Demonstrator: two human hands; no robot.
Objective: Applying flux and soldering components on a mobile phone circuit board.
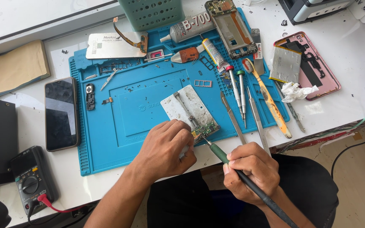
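Our right hand point(250, 171) grips a soldering iron point(237, 171) pen-style, tip on the small circuit board point(205, 130). Our left hand point(167, 147), fingers curled, pins that board's metal holder plate point(182, 107) on the blue mat point(144, 105). Beyond: screwdrivers point(238, 90), glue tube point(189, 27).

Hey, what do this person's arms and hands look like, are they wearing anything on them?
Both hands, the left hand and the right hand, are bare: no gloves, and no rings, watch or wristband show. The forearms are uncovered too, with no sleeves reaching into view. Fingernails are short and unpainted. Below the arms, dark clothing covers the lap.
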